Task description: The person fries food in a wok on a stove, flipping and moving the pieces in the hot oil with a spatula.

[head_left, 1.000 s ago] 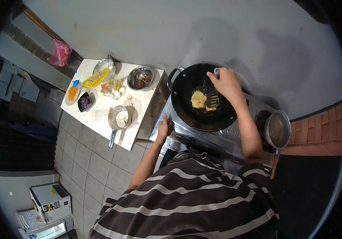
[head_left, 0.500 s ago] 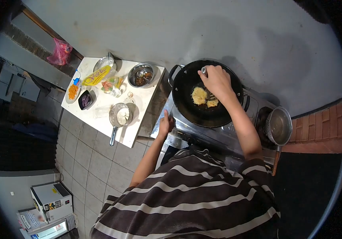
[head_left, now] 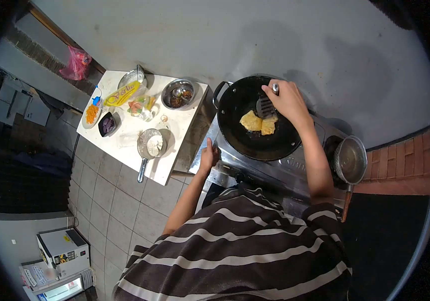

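My right hand (head_left: pixel 289 101) is closed round the handle of a slotted spatula (head_left: pixel 265 107), whose head is inside the black wok (head_left: pixel 235 141). Just below the spatula head, two yellow fried pieces (head_left: pixel 251 121) lie touching in the wok. My left hand (head_left: pixel 208 155) rests at the left front edge of the steel stove (head_left: pixel 225 163), thumb raised; its other fingers are curled and partly hidden, and whether they grip the edge is unclear.
A white table (head_left: pixel 140 129) at the left bears a steel bowl (head_left: pixel 177 94), a handled pan with white contents (head_left: pixel 151 145), a yellow packet (head_left: pixel 122 94) and a black dish (head_left: pixel 107 124). Another pot (head_left: pixel 350 159) stands on the stove's right side.
My right hand and the spatula have moved up and right from the food. The smaller piece now looks flatter and wider and touches the other. My left hand has stayed put.
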The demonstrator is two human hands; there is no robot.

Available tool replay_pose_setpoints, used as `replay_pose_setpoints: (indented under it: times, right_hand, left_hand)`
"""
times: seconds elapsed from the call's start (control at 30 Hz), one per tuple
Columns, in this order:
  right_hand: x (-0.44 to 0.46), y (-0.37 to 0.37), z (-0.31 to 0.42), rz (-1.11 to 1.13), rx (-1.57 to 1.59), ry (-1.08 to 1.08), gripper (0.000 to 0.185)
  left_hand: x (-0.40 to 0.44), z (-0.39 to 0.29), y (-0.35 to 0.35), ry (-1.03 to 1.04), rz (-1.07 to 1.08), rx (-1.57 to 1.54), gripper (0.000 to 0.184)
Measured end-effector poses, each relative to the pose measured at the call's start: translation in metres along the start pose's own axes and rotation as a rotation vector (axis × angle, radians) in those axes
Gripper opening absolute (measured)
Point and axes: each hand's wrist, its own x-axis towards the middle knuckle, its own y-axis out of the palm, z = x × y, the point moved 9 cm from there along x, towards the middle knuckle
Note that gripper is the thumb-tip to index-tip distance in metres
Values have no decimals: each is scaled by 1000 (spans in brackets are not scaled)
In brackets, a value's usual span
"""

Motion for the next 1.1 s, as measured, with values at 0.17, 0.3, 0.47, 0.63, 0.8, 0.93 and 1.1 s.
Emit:
replay_pose_setpoints:
  times: [0.17,0.3,0.47,0.63,0.8,0.93,1.1]
  right_hand:
    - [1,-1,-10,65,92,-65,24]
    - [9,-1,-32,27,97,-145,24]
    - [17,-11,-51,87,80,-95,27]
    - [36,1,-99,304,268,73,24]
    - [43,28,-120,456,491,62,26]
    - [43,40,-129,537,532,88,25]
    - [41,49,-131,506,558,99,26]
  left_hand:
    - [3,2,0,16,10,18,71]
    - [3,1,-1,13,-3,16,72]
    - [2,1,-1,10,-28,12,73]
    - [-6,-7,2,5,-53,32,73]
    - [-4,-6,1,10,-9,32,72]
    - [-5,-5,2,6,10,36,72]
    - [-2,1,-1,-27,-22,19,73]
